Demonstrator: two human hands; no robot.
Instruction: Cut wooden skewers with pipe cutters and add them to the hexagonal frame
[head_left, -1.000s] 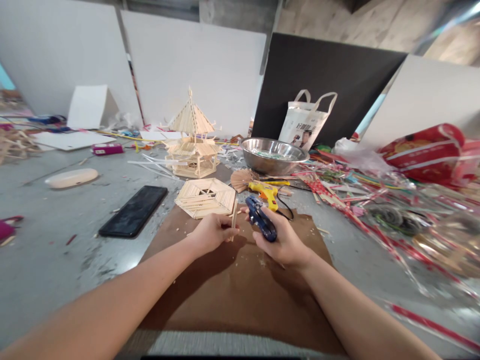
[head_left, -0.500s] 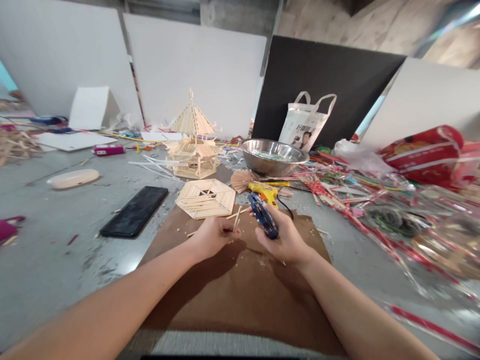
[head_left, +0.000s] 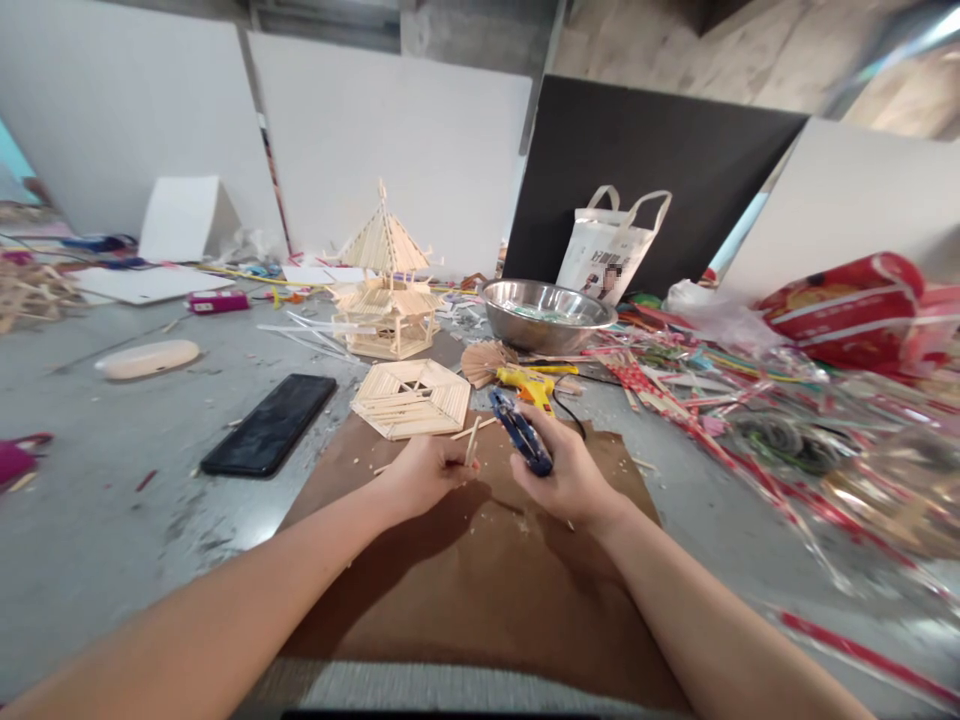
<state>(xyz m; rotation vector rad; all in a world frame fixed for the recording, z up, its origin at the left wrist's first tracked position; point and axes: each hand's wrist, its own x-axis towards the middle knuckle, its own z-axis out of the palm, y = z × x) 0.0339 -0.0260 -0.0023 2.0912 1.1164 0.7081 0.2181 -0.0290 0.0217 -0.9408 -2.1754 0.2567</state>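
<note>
Between the thumb and fingers of my left hand [head_left: 426, 474] a short wooden stick [head_left: 472, 442] stands nearly upright. My right hand [head_left: 566, 470] is wrapped around a dark blue hand cutter [head_left: 521, 435], which points up and to the left; whether its jaws are apart I cannot tell. Both hands are over a brown sheet [head_left: 480, 600] dotted with small chips. Just beyond my left hand lies a flat hexagonal panel of wooden sticks [head_left: 409, 405] with an opening in its middle. A yellow glue gun [head_left: 529, 385] lies behind my right hand.
A wooden-stick pagoda model [head_left: 386, 290] stands behind the panel, with a metal bowl [head_left: 551, 318] to its right. At left are a black phone [head_left: 270, 425] and a whitish oblong case [head_left: 148, 358]. Wrappers and strips [head_left: 720, 420] crowd the right side, near a white bag [head_left: 604, 250].
My right hand and the cutter have shifted slightly to the left. My left hand stays in about the same place, still pinching the stick.
</note>
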